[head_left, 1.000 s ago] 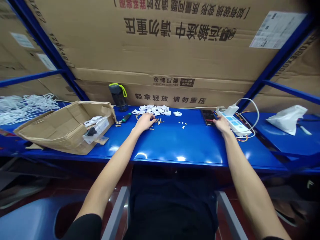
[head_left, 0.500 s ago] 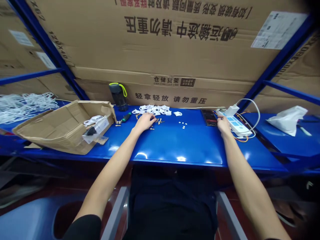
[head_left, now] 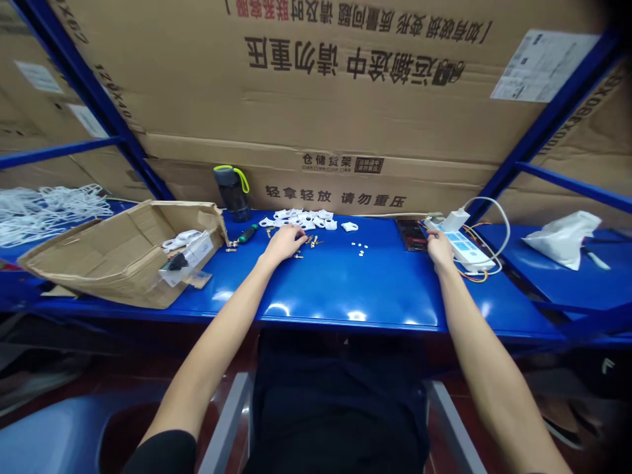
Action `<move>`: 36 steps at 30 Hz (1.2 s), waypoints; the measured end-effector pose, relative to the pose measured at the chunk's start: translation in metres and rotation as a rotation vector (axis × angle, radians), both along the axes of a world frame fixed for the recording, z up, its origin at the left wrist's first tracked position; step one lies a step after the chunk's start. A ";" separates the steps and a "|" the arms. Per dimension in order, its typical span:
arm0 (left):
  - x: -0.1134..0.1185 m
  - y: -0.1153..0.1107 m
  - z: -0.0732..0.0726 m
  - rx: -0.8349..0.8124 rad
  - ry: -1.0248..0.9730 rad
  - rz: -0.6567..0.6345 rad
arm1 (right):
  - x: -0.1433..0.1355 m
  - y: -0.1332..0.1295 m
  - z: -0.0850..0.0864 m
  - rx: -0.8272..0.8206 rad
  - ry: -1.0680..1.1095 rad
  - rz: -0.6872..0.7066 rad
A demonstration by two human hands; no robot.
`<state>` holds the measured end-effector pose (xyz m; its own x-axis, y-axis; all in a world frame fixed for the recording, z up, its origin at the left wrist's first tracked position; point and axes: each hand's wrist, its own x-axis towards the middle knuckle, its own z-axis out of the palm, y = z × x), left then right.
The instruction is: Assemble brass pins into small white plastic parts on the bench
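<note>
Inspection covered a blue worktop [head_left: 345, 283], with all positions taken from the pile of white plastic parts [head_left: 297, 214] at its far side.

The left hand [head_left: 285, 242] lay just in front of the pile, fingers bent and narrowly spaced, at the brass-coloured pieces [head_left: 316, 243]. Whether a piece was gripped could not be told. The pieces themselves were scattered close in front of the pile.

The right hand [head_left: 439, 247] was well to the right of the pile, its fingers curled, between a dark flat object [head_left: 412, 235] and a white power strip [head_left: 469, 250]. Its fingertips were partly hidden; any hold could not be confirmed. A white plug [head_left: 455, 219] stood in the strip.

Small white discs [head_left: 361, 253] lay forward and to the right of the pile. A single white part [head_left: 350, 226] sat just beside it, on the right.

To the left of the pile were a green-handled tool [head_left: 248, 232], an upright dark bottle [head_left: 232, 192] and, farther off, an open cardboard box [head_left: 113, 283].
</note>
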<state>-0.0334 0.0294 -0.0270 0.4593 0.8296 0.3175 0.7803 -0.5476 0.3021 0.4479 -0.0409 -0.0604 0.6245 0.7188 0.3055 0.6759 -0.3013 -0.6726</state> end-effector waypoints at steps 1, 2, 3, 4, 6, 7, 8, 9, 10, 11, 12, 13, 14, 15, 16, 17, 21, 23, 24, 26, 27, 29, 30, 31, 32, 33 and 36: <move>0.000 0.000 0.000 0.002 0.001 0.003 | -0.001 0.000 0.002 -0.023 0.029 -0.016; 0.000 0.001 -0.001 0.003 0.000 0.003 | -0.003 -0.001 0.003 -0.046 0.057 -0.031; 0.000 0.001 -0.002 0.005 0.000 0.001 | -0.004 -0.002 0.005 -0.065 0.079 -0.040; -0.001 0.002 -0.002 0.007 -0.001 -0.002 | -0.005 -0.003 0.007 -0.073 0.090 -0.043; -0.001 0.002 -0.003 0.009 -0.001 -0.005 | -0.009 -0.005 0.011 -0.081 0.101 -0.047; -0.001 0.002 -0.003 0.008 -0.002 -0.002 | -0.011 -0.006 0.013 -0.079 0.095 -0.049; -0.001 0.002 -0.003 0.007 -0.004 0.002 | -0.013 -0.008 0.015 -0.074 0.084 -0.051; 0.000 0.002 -0.002 0.006 -0.006 0.006 | -0.016 -0.010 0.016 -0.068 0.072 -0.055; 0.000 0.001 -0.002 0.003 -0.007 0.008 | -0.020 -0.011 0.018 -0.058 0.051 -0.058; 0.000 0.001 -0.002 0.000 -0.007 0.008 | -0.024 -0.013 0.020 -0.041 0.019 -0.057; 0.000 0.000 -0.001 -0.002 -0.007 0.007 | -0.029 -0.015 0.023 -0.018 -0.024 -0.048; 0.001 0.000 -0.001 -0.005 -0.009 0.005 | -0.035 -0.017 0.025 0.019 -0.101 -0.025; 0.001 -0.001 -0.001 -0.007 -0.012 0.004 | -0.042 -0.018 0.027 0.069 -0.197 0.023; 0.002 -0.002 0.000 -0.008 -0.014 0.006 | -0.050 -0.020 0.030 0.121 -0.290 0.095; 0.002 -0.003 0.000 -0.007 -0.016 0.009 | -0.059 -0.022 0.032 0.141 -0.327 0.149; 0.002 -0.003 0.000 -0.006 -0.017 0.011 | -0.069 -0.023 0.035 0.150 -0.350 0.197; 0.003 -0.005 0.001 -0.012 -0.026 -0.002 | -0.120 -0.028 0.047 0.154 -0.542 0.546; 0.003 -0.005 0.001 -0.020 -0.039 -0.008 | -0.150 -0.028 0.052 0.105 -0.635 0.741; 0.003 -0.005 0.001 -0.023 -0.044 -0.009 | -0.165 -0.027 0.053 0.076 -0.660 0.819; 0.003 -0.006 0.001 -0.025 -0.046 -0.009 | -0.193 -0.022 0.052 0.030 -0.672 0.906; 0.003 -0.006 0.002 -0.026 -0.042 -0.009 | -0.206 -0.019 0.051 0.017 -0.668 0.939; 0.003 -0.005 0.002 -0.026 -0.030 -0.008 | -0.227 -0.011 0.045 -0.005 -0.679 0.959; 0.003 -0.005 0.002 -0.028 -0.024 -0.008 | -0.235 -0.007 0.041 -0.016 -0.687 0.953; 0.003 -0.005 0.003 -0.031 -0.018 -0.007 | -0.242 -0.003 0.038 -0.031 -0.689 0.941; 0.002 -0.005 0.003 -0.033 -0.013 -0.009 | -0.247 0.000 0.034 -0.045 -0.689 0.942; 0.002 -0.004 0.003 -0.033 -0.008 -0.011 | -0.251 0.002 0.031 -0.057 -0.694 0.955; 0.002 -0.003 0.003 -0.030 0.006 -0.015 | -0.255 0.005 0.024 -0.070 -0.706 0.961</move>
<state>-0.0316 0.0263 -0.0239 0.4735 0.8318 0.2897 0.7739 -0.5500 0.3141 0.1930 -0.0359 -0.0361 -0.4686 0.8285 0.3064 0.8583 0.5091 -0.0639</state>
